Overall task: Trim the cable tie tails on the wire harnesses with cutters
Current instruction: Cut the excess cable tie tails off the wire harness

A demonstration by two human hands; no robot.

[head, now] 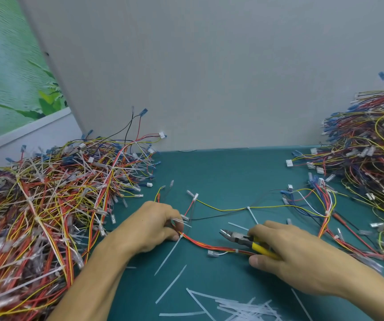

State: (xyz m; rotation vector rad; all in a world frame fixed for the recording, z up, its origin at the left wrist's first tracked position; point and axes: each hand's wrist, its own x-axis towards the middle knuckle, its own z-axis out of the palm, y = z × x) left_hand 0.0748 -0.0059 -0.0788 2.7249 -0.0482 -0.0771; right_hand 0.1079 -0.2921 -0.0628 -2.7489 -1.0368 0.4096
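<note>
Centrally, both hands [156,225] grip harness [209,245] and cutters [244,239] on open mat [221,172].

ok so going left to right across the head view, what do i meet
tangled pile of multicoloured wire harnesses → left hand gripping a red and yellow wire harness → yellow-handled steel cutters → right hand → second tangled harness pile

My right hand [297,258] covers most of the cutters [239,238]; only the head and a strip of yellow grip show. My left hand [154,225] hides the stretch of harness [209,245] it pinches, so I cannot tell how many wires run under it. The left pile [36,216] blurs toward the lower left and runs off the left and bottom edges. The right pile [371,158] is cut by the right edge, the tails [244,306] at bottom middle by the lower edge.
</note>
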